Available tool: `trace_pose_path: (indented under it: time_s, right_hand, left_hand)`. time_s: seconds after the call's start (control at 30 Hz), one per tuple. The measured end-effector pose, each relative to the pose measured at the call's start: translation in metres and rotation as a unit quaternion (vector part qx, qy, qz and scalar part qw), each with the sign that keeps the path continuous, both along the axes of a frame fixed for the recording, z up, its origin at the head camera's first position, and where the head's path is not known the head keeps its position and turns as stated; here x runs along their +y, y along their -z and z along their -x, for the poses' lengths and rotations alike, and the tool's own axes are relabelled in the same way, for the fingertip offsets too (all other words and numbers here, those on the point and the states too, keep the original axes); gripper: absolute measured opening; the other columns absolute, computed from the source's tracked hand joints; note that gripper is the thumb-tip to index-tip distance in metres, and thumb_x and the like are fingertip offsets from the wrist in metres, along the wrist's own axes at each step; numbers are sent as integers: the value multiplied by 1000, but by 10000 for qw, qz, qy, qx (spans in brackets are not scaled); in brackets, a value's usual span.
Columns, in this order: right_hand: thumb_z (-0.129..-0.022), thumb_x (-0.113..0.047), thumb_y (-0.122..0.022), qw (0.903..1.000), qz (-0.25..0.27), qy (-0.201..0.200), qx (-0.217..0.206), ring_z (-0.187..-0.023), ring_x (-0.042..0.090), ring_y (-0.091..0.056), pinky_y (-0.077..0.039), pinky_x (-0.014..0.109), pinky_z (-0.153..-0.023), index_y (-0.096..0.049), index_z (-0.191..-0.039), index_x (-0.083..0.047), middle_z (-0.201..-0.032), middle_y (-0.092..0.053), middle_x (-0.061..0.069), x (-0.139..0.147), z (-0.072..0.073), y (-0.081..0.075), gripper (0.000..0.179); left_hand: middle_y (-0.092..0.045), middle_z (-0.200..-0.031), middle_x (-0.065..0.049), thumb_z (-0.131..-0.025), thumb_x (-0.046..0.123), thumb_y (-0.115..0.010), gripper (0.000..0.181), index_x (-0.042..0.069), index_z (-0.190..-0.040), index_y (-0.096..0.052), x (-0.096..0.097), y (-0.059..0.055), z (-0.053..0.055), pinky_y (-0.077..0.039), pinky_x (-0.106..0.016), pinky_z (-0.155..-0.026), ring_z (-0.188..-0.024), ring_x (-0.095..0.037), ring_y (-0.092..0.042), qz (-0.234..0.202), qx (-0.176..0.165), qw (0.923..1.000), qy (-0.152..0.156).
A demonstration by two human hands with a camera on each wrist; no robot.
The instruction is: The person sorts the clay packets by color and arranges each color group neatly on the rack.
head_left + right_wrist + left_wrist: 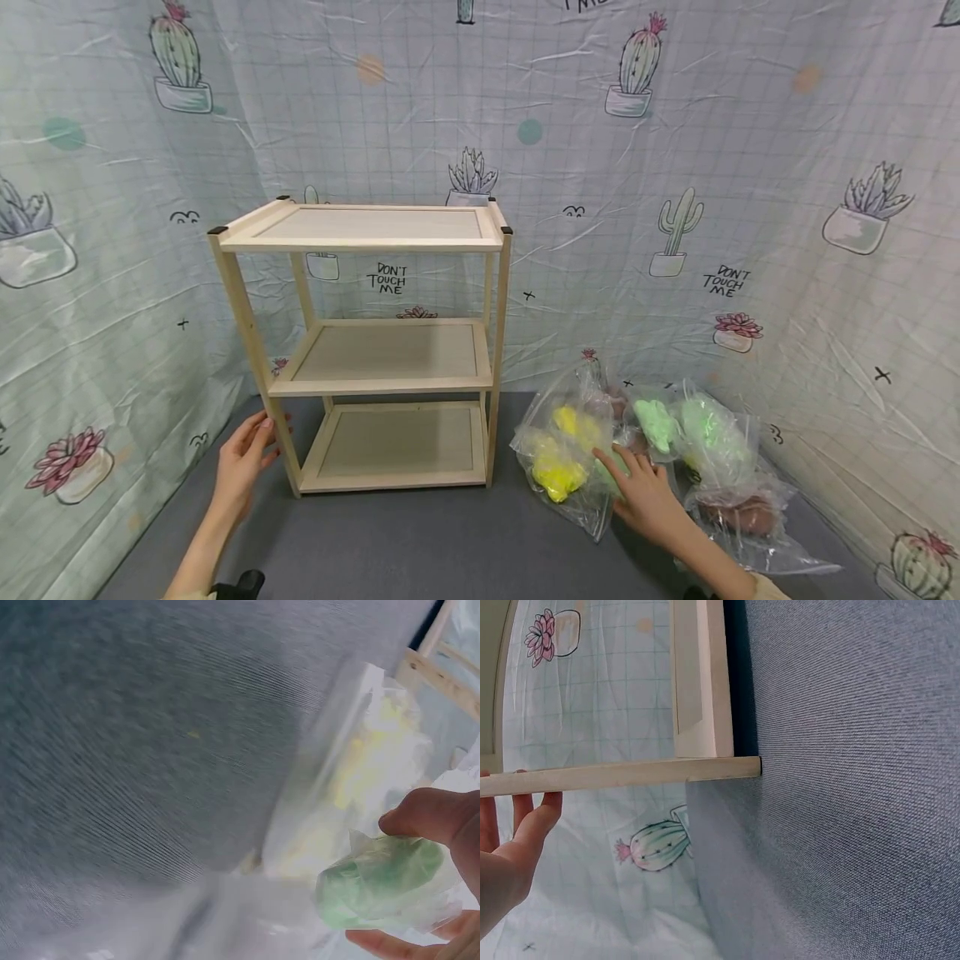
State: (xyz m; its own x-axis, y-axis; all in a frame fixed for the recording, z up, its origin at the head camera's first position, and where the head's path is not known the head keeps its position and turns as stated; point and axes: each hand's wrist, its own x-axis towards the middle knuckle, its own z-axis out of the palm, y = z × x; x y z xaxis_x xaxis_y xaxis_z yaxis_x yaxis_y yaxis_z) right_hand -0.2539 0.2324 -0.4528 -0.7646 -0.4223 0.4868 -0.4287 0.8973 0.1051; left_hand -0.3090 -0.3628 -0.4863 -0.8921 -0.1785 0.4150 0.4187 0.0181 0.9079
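Note:
A light wooden three-tier shelf (382, 387) stands on the grey surface. My left hand (243, 462) holds its front left post (592, 777) low down, with fingertips against the wood in the left wrist view. On the right, my right hand (648, 500) is among clear plastic bags. Its thumb and fingers lie on either side of a small clear bag with a green lump (382, 877) and grip it. Just beyond is a clear bag with yellow lumps (558, 471), seen blurred in the right wrist view.
More clear bags lie to the right, with light green lumps (705, 433) and a brown lump (750, 515). A cactus-print cloth (570, 250) hangs behind and at both sides. The grey surface (420, 542) runs in front of the shelf.

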Motion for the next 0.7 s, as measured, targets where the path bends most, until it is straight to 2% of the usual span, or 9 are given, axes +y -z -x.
trace_pose_path:
  time_s: [0.07, 0.1, 0.13, 0.17, 0.27, 0.37, 0.57, 0.7]
  right_hand:
    - [-60, -13, -78, 10000, 30, 17, 9, -92, 32, -54, -35, 40, -60, -46, -128, -18, -118, -52, 16, -1, -1, -6, 76]
    - [-60, -13, -78, 10000, 44, 27, -2, -92, 32, -54, -35, 41, -60, -46, -129, -18, -119, -52, 16, -1, -2, -8, 76]
    - [-60, -14, -79, 10000, 56, 35, -1, -92, 32, -55, -36, 41, -61, -45, -129, -18, -119, -52, 16, -1, -2, -10, 77]
    - [-60, -15, -79, 10000, 75, 52, -27, -93, 32, -55, -37, 43, -62, -45, -129, -19, -120, -52, 16, -1, -3, -13, 77]
    - [-62, -15, -79, 9998, 179, 27, -87, -95, 35, -54, -39, 47, -65, -43, -130, -20, -121, -50, 17, 0, -4, -22, 77]
    - [-64, -15, -78, 9994, 336, -87, 92, -95, 37, -54, -39, 50, -65, -42, -129, -19, -120, -50, 18, 2, -4, -38, 74]
    - [-65, -8, -76, 9938, 803, -376, 675, -92, 40, -52, -36, 48, -62, -44, -125, -15, -117, -50, 22, 4, 1, -86, 69]
    - [-67, -6, -73, 9909, 894, -383, 933, -93, 42, -51, -36, 49, -62, -43, -125, -14, -118, -49, 21, 5, 6, -120, 66]
  left_hand:
    - [-62, -114, 8, -94, 24, -45, 39, 13, -131, -44, -12, 18, 15, -48, -17, -65, -96, -1, -60, 110, -121, 9996, -210]
    - [-61, -115, 9, -93, 27, -46, 41, 14, -132, -43, -16, 24, 19, -48, -17, -66, -96, 0, -60, 223, -292, 9987, -358]
    - [-61, -116, 7, -92, 28, -48, 42, 15, -132, -44, -18, 29, 23, -48, -17, -65, -96, -1, -60, 241, -319, 9981, -478]
    - [-60, -117, 8, -91, 31, -49, 43, 17, -132, -43, -18, 31, 25, -48, -16, -66, -97, 0, -59, 339, -438, 9967, -592]
    - [-59, -117, 7, -90, 33, -51, 44, 18, -131, -44, -17, 32, 26, -47, -16, -66, -97, 0, -59, 374, -531, 9951, -744]
    - [-59, -117, 7, -90, 34, -50, 45, 18, -131, -44, -14, 29, 23, -47, -16, -67, -97, 0, -59, 427, -532, 9948, -750]
    - [-59, -116, 8, -91, 35, -49, 45, 19, -132, -43, -13, 29, 21, -47, -15, -67, -97, 0, -58, 488, -507, 9947, -757]
    - [-58, -117, 8, -91, 36, -48, 44, 20, -132, -42, -11, 28, 20, -46, -14, -67, -97, 1, -58, 546, -518, 9941, -781]
